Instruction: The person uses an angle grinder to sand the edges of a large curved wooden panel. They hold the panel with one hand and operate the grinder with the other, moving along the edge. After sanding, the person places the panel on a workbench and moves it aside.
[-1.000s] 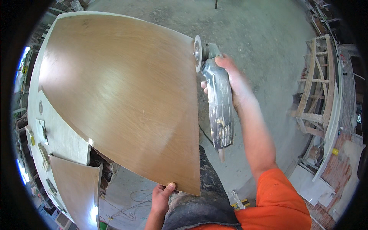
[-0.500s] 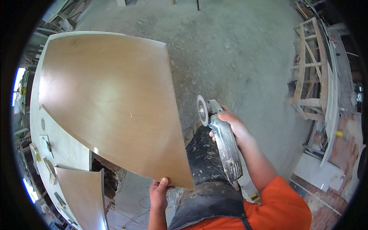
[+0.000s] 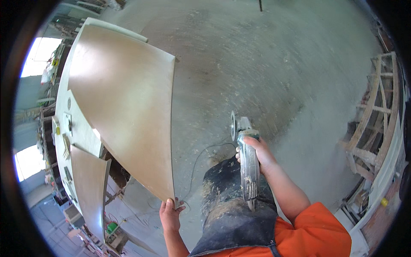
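Note:
A large, smooth brown panel (image 3: 128, 103) with a curved near-left edge lies on a pale worktable (image 3: 63, 100), its near corner sticking out past the table. My left hand (image 3: 170, 215) pinches that corner, thumb on top and fingers partly hidden underneath. To the right, clear of the panel's edge, my right hand (image 3: 262, 155) wraps round the body of a dusty grey angle grinder (image 3: 249, 175). Its thin cutting disc (image 3: 233, 125) points away from me, standing upright on the side facing the panel.
A smaller brown offcut (image 3: 88, 180) and several small tools lie along the table's left side. A thin cable (image 3: 198, 159) trails over the dusty concrete floor (image 3: 239, 55). A wooden frame (image 3: 376, 115) stands far right. My dark apron (image 3: 231, 210) is dust-covered.
My view has turned, so the panel and table appear tilted and farther left. The grinder is now more upright, and the gap between its disc and the panel edge has widened. Both hands keep their hold.

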